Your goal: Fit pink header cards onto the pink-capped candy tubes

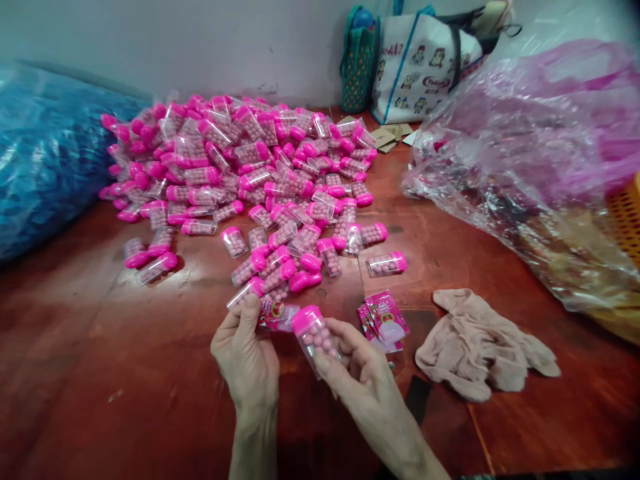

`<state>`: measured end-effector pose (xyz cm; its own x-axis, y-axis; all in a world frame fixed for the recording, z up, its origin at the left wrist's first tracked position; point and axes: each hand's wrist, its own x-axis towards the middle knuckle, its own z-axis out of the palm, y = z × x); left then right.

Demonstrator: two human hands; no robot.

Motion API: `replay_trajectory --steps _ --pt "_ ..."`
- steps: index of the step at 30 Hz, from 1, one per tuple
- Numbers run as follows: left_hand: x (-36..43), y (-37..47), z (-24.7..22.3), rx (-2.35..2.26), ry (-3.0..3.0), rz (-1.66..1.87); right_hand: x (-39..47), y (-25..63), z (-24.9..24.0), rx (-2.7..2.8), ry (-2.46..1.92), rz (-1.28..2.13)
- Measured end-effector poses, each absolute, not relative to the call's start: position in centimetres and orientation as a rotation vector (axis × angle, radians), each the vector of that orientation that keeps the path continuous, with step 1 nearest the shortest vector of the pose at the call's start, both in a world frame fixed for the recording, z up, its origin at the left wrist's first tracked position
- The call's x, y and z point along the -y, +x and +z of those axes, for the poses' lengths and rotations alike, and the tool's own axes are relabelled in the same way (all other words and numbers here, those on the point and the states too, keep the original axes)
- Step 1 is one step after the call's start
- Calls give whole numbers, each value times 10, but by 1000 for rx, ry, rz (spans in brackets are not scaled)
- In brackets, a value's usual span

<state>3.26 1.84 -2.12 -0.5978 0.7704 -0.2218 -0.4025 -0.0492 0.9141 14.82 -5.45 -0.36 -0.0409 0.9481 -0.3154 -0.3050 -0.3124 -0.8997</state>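
Observation:
My right hand is closed around a small clear candy bottle with a bright pink cap and round pink balls inside. The bottle tilts, its cap up and to the left. Just left of it, my left hand pinches a pink printed label, whose right end lies close to the cap. Part of the label is hidden by the fingers. Right of my right hand lies a small stack of pink printed labels on the reddish table. A large heap of the same bottles spreads beyond both hands.
A blue bag bulges at the left. Crumpled beige cloth gloves lie at the right, below a big clear-and-pink plastic bag and a yellow basket. By the wall stand a white printed tote and a green pouch.

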Motion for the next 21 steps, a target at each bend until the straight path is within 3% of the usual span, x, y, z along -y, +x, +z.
replay_trajectory --steps 21 --pt "-15 43 -18 -1292 573 1628 56 159 -9 975 -1334 1409"
